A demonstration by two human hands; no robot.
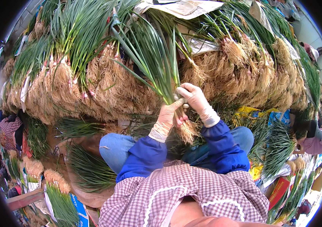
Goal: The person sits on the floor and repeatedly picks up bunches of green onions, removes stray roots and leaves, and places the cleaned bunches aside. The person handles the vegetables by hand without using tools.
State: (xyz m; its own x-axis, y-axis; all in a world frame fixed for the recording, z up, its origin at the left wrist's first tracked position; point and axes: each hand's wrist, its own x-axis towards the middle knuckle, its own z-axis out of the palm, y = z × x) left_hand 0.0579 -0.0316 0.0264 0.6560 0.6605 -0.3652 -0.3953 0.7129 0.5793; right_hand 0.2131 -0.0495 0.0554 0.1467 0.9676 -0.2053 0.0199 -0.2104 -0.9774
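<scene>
In front of my lap I hold a small bunch of green garlic [158,65], leaves pointing away and reddish bulbs with pale roots [188,129] hanging toward me. My left hand [168,115], in a thin whitish glove, is wrapped around the stems just above the bulbs. From the other side my right hand [194,99], gloved the same way, closes its thumb and fingers on stems of this bunch. Soiled grey glove fingertips meet between the hands. Which stems each finger presses cannot be made out.
A long heap of green garlic [115,76] stretches across ahead, roots facing me, with pale sheets [183,10] on top. Loose leaves [90,167] lie at left, more leaves [278,142] at right. Other people sit at left [9,130] and right [317,139]. Tied bundles [60,195] stand behind left.
</scene>
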